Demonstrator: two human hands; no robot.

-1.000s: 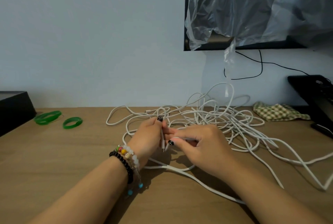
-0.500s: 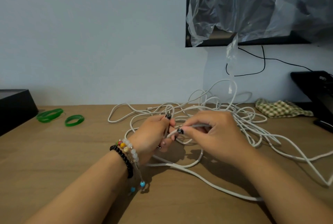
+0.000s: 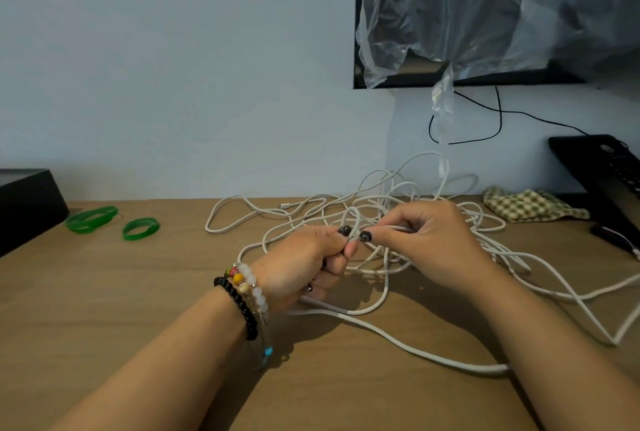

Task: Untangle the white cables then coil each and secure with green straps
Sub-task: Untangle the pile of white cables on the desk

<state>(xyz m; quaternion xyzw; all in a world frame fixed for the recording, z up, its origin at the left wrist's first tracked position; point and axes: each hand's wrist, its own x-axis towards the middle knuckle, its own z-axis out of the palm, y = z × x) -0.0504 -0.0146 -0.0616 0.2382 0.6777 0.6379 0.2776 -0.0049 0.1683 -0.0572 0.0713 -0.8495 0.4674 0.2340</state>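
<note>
A tangle of white cables [image 3: 408, 209] sprawls over the middle and right of the wooden desk [image 3: 138, 292]. My left hand [image 3: 304, 264], with bead bracelets at the wrist, is closed around one white cable and pinches it at the thumb tip. Just to its right, my right hand [image 3: 429, 243] pinches the same cable between thumb and forefinger; a small loop rises between the two hands. One strand runs from under my left hand toward the front right. Two green straps [image 3: 91, 219] [image 3: 140, 229] lie flat at the far left of the desk.
A black box [image 3: 24, 205] sits at the left edge. A checked cloth [image 3: 530, 209] and a black device [image 3: 609, 174] stand at the back right. A plastic-covered black screen [image 3: 485, 15] hangs on the wall with a black wire [image 3: 498, 119] below it.
Both hands have lifted and moved back toward the tangle. My right hand has drawn cable through, and a small loop has formed between the two hands.
</note>
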